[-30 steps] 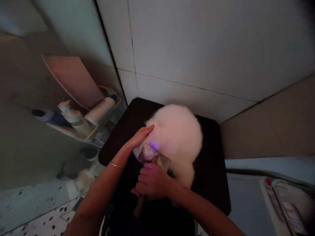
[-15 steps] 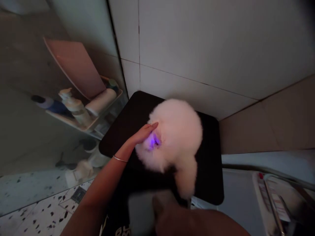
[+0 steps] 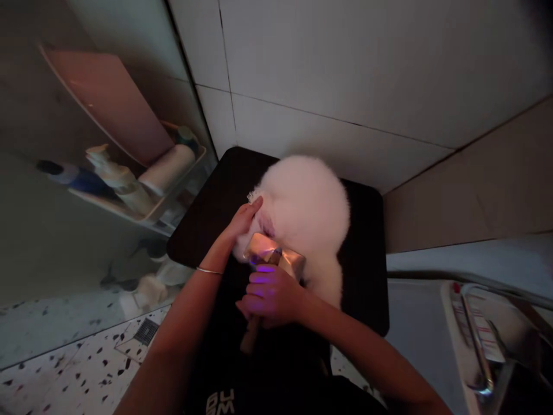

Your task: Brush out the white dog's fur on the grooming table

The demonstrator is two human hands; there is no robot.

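Returning from the bottom of the frame, your right hand [image 3: 270, 297] is wrapping closed around a wooden-handled grooming brush with a shiny metallic head [image 3: 272, 252], pressing it into the fluffy white dog [image 3: 302, 213] at centre frame. The dog is standing on a black, round-cornered table [image 3: 194, 236]. Your left hand [image 3: 242, 222] is lying open with its fingers extended, holding nothing and touching the fur just above the brush, apparently steadying the dog so the brush has something to work against. A thin silver bangle [image 3: 209, 270] is circling your left wrist. Purple light is falling across your right fingers, but its source is hidden. At upper left, a pale shelf [image 3: 78, 193] is holding a white pump bottle [image 3: 106, 164], a blue bottle [image 3: 86, 181] and a white roll [image 3: 166, 170], all kept off the table. At lower right, a white tray [image 3: 449, 328] is holding striped paper [image 3: 481, 325] and a slim metal tool [image 3: 475, 346].
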